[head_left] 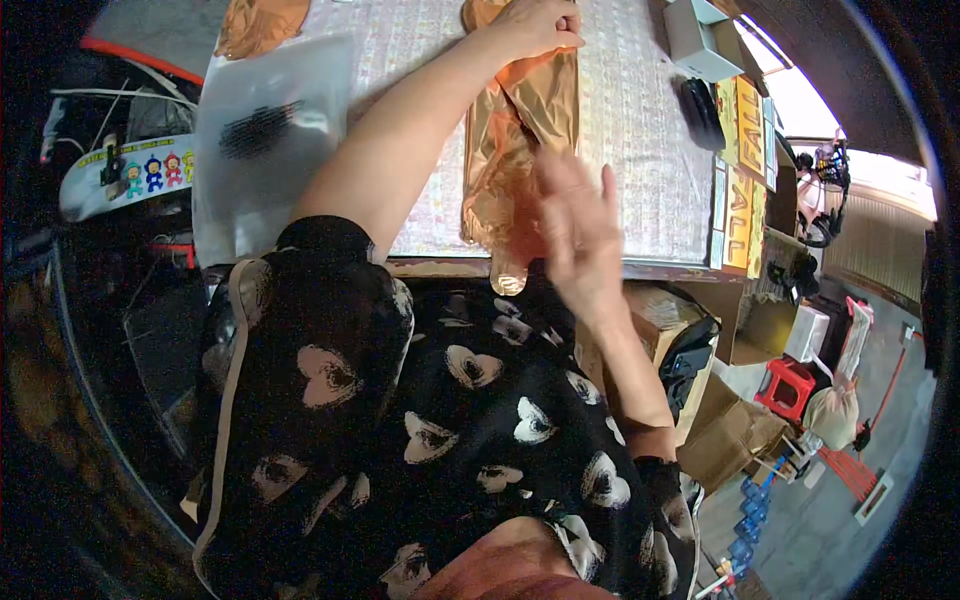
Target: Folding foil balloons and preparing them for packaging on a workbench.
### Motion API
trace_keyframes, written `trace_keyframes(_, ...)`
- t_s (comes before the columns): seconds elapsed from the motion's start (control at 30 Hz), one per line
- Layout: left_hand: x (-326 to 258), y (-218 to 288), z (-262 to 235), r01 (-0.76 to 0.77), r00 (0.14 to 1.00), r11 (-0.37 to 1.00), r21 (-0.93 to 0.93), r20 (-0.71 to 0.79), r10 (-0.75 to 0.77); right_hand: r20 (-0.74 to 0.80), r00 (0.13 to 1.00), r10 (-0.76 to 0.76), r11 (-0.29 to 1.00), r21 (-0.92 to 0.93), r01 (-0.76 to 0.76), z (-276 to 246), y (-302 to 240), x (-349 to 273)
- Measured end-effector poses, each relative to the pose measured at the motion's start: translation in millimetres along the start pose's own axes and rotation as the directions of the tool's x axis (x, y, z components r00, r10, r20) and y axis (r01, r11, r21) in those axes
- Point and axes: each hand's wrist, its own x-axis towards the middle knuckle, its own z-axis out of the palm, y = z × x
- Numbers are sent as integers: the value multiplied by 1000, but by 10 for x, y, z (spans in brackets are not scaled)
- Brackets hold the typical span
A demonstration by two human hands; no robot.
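Lying under the left hand (535,25), the copper foil balloon (520,130) reaches the right hand (580,235).

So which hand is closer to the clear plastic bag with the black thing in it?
Left. The left hand presses the far end of the shiny copper foil piece, its arm passing beside the clear bag. The right hand hovers past the foil's other side.

Right of the copper foil balloon (520,150) the worktop (640,120) lies open up to a far grey box (700,40); a clear plastic bag (265,140) blocks the left side.
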Motion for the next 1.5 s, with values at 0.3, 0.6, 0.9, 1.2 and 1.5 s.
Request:
trace_keyframes(0.3,95,-175,-105,106,986,986,-128,140,-87,-272,952,139,982,162,-97,94,548,652)
trace_keyframes(0.6,17,-252,-97,31,990,996,-79,138,-20,-130,991,-44,936,-352,-4,755,399,738)
trace_keyframes(0.9,42,-170,-190,-13,991,996,-93,128,25,76,993,-85,947,-303,104,607,126,385)
trace_keyframes(1.2,48,-45,-276,1,990,996,-94,142,13,-136,990,-21,952,-306,-22,569,388,896)
trace_keyframes(1.5,123,-150,-262,13,977,1000,22,214,-18,-61,997,-52,905,-425,21,722,460,877)
